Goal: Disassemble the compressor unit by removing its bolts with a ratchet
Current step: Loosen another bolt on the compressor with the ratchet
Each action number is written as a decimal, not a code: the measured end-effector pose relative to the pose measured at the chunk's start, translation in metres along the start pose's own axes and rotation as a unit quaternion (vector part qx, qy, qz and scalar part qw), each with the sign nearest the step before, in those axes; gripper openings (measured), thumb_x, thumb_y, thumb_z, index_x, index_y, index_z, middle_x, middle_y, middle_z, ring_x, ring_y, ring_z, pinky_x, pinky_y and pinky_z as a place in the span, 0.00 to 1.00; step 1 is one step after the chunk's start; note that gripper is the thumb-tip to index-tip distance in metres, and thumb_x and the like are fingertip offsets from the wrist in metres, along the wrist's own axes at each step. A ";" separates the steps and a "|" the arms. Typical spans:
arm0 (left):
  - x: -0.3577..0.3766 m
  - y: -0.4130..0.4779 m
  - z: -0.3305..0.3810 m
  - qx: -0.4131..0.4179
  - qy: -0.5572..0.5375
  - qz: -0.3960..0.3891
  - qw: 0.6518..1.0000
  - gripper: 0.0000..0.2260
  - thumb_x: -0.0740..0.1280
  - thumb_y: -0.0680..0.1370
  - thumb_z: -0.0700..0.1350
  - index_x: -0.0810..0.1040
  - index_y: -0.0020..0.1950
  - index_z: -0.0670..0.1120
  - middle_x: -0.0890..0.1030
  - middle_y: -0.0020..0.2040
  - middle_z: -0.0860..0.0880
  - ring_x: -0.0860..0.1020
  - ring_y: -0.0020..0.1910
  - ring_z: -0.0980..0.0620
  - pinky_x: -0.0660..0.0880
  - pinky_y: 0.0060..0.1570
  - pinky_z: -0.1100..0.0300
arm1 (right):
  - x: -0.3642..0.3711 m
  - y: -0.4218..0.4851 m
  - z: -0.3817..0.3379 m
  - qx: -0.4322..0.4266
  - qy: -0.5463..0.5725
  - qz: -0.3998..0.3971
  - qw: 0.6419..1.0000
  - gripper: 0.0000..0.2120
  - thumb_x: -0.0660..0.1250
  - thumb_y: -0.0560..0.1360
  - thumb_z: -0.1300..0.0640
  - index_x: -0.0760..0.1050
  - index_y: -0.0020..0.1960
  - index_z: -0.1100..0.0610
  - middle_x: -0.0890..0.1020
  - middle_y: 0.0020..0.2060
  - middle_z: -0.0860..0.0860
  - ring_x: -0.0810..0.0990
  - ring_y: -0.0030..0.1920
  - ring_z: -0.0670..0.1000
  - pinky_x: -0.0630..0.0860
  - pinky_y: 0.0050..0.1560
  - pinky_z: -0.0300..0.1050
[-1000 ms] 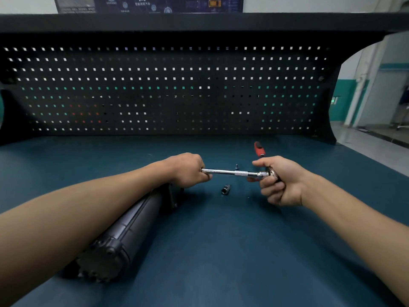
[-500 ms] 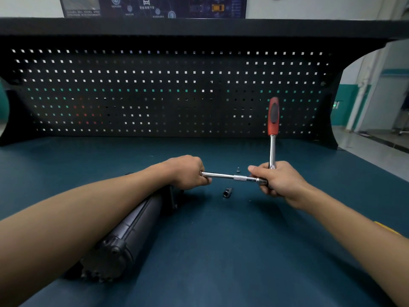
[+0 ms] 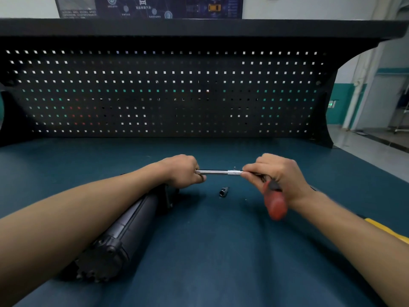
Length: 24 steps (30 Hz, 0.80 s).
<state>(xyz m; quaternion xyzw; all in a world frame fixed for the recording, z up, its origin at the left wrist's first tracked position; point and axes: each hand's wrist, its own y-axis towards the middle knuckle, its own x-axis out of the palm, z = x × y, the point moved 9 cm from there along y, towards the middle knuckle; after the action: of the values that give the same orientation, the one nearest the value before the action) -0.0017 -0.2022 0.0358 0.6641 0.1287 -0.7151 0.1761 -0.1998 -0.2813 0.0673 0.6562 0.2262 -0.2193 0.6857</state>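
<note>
at centre frame the left hand (image 3: 184,171) is clamped on the far end of the extension bar (image 3: 221,172) to steady it over the compressor (image 3: 124,231) at lower left, while the right hand (image 3: 276,176), closed on the ratchet (image 3: 274,202), turns it.

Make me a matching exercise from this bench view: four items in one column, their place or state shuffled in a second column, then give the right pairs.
1. extension bar
2. ratchet handle
3. loose socket
4. compressor unit

A. lies alone on the mat
B. red, blurred, below the right hand
C. dark cylinder under the left forearm
D. spans between the left hand and the right hand

Pairs: 1-D, 2-B, 3-A, 4-C
</note>
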 end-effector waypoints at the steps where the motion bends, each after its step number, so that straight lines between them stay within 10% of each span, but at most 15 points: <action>1: 0.000 0.000 -0.001 -0.002 -0.004 0.000 1.000 0.22 0.64 0.79 0.58 0.67 0.31 0.46 0.71 0.27 0.50 0.69 0.29 0.50 0.63 0.30 0.57 | -0.002 0.001 -0.004 -0.022 -0.007 0.011 1.000 0.03 0.76 0.76 0.55 0.85 0.45 0.53 0.77 0.32 0.44 0.73 0.33 0.49 0.73 0.30 0.48; 12: -0.001 -0.001 -0.006 -0.014 -0.004 0.002 1.000 0.22 0.67 0.78 0.58 0.70 0.30 0.46 0.73 0.28 0.50 0.71 0.29 0.52 0.63 0.29 0.58 | 0.004 -0.002 -0.008 -0.032 -0.014 -0.015 0.999 0.08 0.70 0.78 0.54 0.84 0.54 0.55 0.78 0.35 0.47 0.75 0.36 0.52 0.74 0.27 0.50; 20: 0.000 -0.002 -0.005 -0.015 0.023 -0.010 1.000 0.21 0.64 0.79 0.58 0.69 0.32 0.46 0.73 0.29 0.49 0.70 0.31 0.50 0.65 0.32 0.56 | 0.031 -0.013 0.026 0.191 0.070 -0.127 0.971 0.17 0.60 0.76 0.37 0.78 0.43 0.49 0.77 0.32 0.45 0.74 0.34 0.49 0.76 0.38 0.51; 24: 0.000 -0.002 -0.004 -0.007 0.023 -0.012 1.000 0.21 0.63 0.79 0.57 0.68 0.31 0.46 0.72 0.28 0.49 0.69 0.30 0.49 0.65 0.33 0.56 | 0.039 -0.013 0.036 0.295 0.158 -0.163 0.928 0.30 0.59 0.73 0.35 0.70 0.38 0.64 0.67 0.29 0.56 0.65 0.32 0.58 0.66 0.35 0.53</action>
<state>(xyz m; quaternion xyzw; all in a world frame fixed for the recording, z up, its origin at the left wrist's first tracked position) 0.0009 -0.1987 0.0352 0.6777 0.1456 -0.7008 0.1687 -0.1750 -0.3176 0.0348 0.8090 0.3603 -0.2786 0.3715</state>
